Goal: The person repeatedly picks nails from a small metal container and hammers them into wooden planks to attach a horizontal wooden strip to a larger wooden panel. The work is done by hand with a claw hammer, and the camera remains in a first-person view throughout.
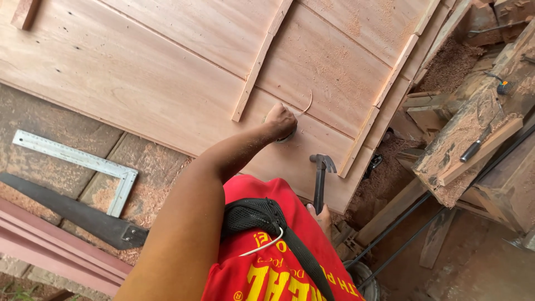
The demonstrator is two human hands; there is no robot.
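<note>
My left hand (280,120) is closed in a fist and presses on a small round dark object (288,135) lying on a large pale wooden panel (139,72). A thin curved sliver (307,103) sticks up just right of that hand. My right hand (323,218) sits low by my red shirt and grips the handle of a claw hammer (321,170). The hammer's head points up, over the panel's near edge. Thin wooden battens (261,60) lie nailed across the panel.
A steel square (78,161) and a hand saw (72,214) lie on the paved ground at left, beside a reddish beam (50,251). At right stand a sawdust-covered rough bench (473,128) with a chisel (475,146), wood offcuts and a sawdust heap (448,64).
</note>
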